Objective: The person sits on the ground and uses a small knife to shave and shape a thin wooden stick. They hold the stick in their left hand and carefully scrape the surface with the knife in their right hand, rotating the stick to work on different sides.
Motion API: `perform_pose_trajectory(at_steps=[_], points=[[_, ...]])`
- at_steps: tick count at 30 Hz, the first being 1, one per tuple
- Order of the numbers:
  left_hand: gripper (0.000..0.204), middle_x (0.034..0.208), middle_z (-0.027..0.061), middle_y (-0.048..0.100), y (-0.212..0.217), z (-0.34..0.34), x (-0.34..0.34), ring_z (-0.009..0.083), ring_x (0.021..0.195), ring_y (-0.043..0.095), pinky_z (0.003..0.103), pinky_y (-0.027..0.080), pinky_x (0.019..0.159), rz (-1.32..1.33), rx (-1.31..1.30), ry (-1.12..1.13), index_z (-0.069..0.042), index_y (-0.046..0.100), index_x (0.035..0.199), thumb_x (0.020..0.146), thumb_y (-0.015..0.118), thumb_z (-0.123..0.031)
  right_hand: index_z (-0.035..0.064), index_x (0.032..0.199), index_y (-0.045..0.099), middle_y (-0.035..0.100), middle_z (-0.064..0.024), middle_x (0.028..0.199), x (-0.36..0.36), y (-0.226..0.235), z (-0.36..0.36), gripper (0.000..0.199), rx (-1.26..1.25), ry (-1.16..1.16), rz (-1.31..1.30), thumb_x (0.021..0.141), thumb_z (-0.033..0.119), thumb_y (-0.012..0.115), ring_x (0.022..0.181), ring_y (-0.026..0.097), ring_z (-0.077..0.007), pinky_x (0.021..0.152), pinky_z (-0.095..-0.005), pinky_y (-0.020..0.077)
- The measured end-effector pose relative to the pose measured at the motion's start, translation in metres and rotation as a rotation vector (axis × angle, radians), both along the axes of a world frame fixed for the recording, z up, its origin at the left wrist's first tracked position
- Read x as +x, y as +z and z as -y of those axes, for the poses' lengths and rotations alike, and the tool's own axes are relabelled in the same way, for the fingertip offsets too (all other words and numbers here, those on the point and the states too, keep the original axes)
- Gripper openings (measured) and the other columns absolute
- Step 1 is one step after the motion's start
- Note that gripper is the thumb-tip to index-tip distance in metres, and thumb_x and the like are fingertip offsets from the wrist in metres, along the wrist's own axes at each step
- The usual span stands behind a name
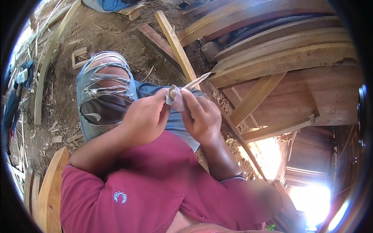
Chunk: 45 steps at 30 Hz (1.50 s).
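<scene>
Both hands meet in front of my chest, above my knees in torn blue jeans. My left hand is curled around the lower part of a small tool with a brownish handle end. My right hand pinches a pale scrap of cloth or paper wrapped around the same tool. A thin, light metal blade sticks out up and to the right from between the fingers. My dark red shirt fills the lower part of the view.
Curved wooden planks are stacked at the upper right. A long pale batten and a reddish board lie on the dirt ground. Wood offcuts lie at the left, and a curved plank stands by my left arm. Another person in blue sits at the top.
</scene>
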<state>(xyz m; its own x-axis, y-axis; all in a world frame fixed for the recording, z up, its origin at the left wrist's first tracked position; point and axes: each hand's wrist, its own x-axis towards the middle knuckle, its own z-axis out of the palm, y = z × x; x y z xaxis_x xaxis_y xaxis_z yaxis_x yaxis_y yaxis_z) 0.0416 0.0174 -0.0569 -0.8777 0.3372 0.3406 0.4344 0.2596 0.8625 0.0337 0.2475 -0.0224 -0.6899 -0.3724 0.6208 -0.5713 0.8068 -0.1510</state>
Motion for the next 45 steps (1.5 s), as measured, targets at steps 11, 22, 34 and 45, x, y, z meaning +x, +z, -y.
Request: perform_pose_trajectory(at_steps=[11,22,34,45], points=[[0.023,0.093,0.0229,0.076,0.015,0.0,0.001,0.0496,0.087,0.074,0.06,0.056,0.073,0.055,-0.032,-0.018,-0.006,0.061,0.133,0.111,0.062,-0.012,0.0083,0.147,0.072,0.074,-0.0072,0.096,-0.006,0.009,-0.004,0.055,-0.132,-0.14,0.033,0.093,0.013,0.087,0.074,0.071,-0.026,0.068,-0.0419,0.0558],[0.025,0.094,0.0216,0.072,0.012,0.002,-0.001,0.0433,0.089,0.073,0.048,0.054,0.079,0.243,0.124,-0.111,-0.001,0.063,0.136,0.114,0.057,-0.012,0.0109,0.147,0.073,0.072,-0.0078,0.094,0.004,0.007,0.003,0.049,0.053,0.011,0.007,0.099,0.014,0.084,0.074,0.071,-0.0263,0.065,-0.0408,0.0567],[0.03,0.099,0.0139,0.071,0.017,0.005,-0.002,0.0261,0.086,0.065,0.039,0.054,0.083,0.315,0.142,-0.155,0.001,0.064,0.142,0.118,0.053,-0.014,0.0135,0.145,0.074,0.068,-0.0075,0.086,-0.008,0.01,-0.004,0.055,-0.033,-0.091,0.038,0.092,0.017,0.089,0.069,0.069,-0.0275,0.062,-0.0416,0.0549],[0.026,0.089,0.0041,0.058,0.022,0.009,-0.003,0.0122,0.078,0.053,0.032,0.048,0.075,0.358,0.124,-0.115,-0.001,0.065,0.136,0.119,0.052,-0.016,0.0009,0.143,0.073,0.079,-0.0134,0.104,-0.006,0.017,-0.014,0.037,-0.425,-0.061,0.202,0.108,0.012,0.076,0.086,0.078,-0.024,0.075,-0.04,0.0597]])
